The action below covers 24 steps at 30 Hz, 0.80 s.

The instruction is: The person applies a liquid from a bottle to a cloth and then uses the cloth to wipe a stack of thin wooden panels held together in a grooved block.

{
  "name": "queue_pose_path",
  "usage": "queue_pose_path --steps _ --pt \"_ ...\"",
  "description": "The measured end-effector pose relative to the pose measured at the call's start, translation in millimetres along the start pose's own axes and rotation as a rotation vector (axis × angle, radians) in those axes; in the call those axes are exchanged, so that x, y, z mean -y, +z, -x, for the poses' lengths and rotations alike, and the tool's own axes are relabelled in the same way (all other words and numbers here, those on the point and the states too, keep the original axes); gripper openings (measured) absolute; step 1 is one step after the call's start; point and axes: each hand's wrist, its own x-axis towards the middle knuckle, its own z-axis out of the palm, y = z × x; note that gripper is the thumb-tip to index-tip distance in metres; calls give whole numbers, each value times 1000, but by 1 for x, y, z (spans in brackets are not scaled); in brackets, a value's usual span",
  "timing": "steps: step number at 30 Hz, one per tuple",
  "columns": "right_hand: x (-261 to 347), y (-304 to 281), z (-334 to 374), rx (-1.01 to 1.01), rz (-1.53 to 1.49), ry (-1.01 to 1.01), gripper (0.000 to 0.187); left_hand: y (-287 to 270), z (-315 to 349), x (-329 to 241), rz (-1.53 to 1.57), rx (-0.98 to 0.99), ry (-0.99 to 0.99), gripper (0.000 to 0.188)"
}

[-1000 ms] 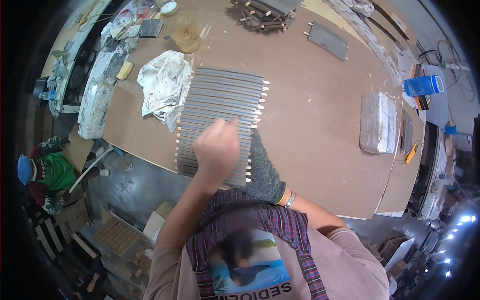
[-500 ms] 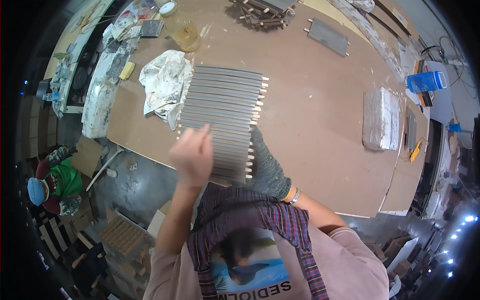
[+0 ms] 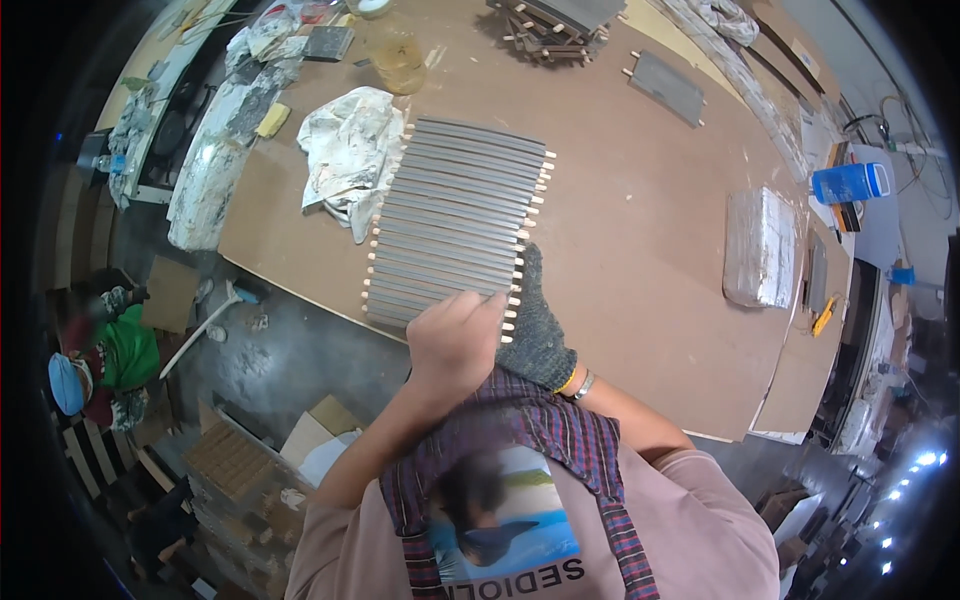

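Note:
A row of narrow grey slats (image 3: 455, 210), packed side by side with pale wooden pegs (image 3: 535, 211) jutting from both ends, lies on the brown table near me. My bare left hand (image 3: 452, 340) is over the row's near right corner. Its fingers are curled, with the fingertips near the pegs, and whatever they hold is hidden. My right hand (image 3: 542, 340), in a dark grey knitted glove, lies along the row's right ends with fingers stretched away from me. A crumpled white cloth (image 3: 350, 150) sits against the row's left side.
Farther off stand a jar of yellowish liquid (image 3: 395, 60) and a pile of similar grey pieces (image 3: 555, 30). One pegged grey panel (image 3: 667, 88) lies apart. On the right are a wrapped block (image 3: 760, 245) and a blue jug (image 3: 845, 184). Another person (image 3: 110, 350) is low at left.
My left hand has moved right and slightly down, from the row's left part to its near right corner. The gloved hand stays by the right ends. The whole view has shifted a little.

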Motion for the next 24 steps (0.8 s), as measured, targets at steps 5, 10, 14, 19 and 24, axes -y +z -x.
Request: queue_pose_path --steps 5,10,14,19,24 --pt "-5 -1 3 31 272 -120 78 -10 1 29 -99 -142 -130 25" --pt "-4 5 -6 1 260 -97 73 -14 5 26 -128 -159 -131 24" --pt "-25 9 6 6 270 -86 73 -17 5 34 -152 -197 -154 20" --pt "-33 19 19 -45 -104 -9 65 15 16 -18 137 -11 153 21" --pt "2 9 0 -136 195 -116 52 -40 8 20 5 -133 -81 22"
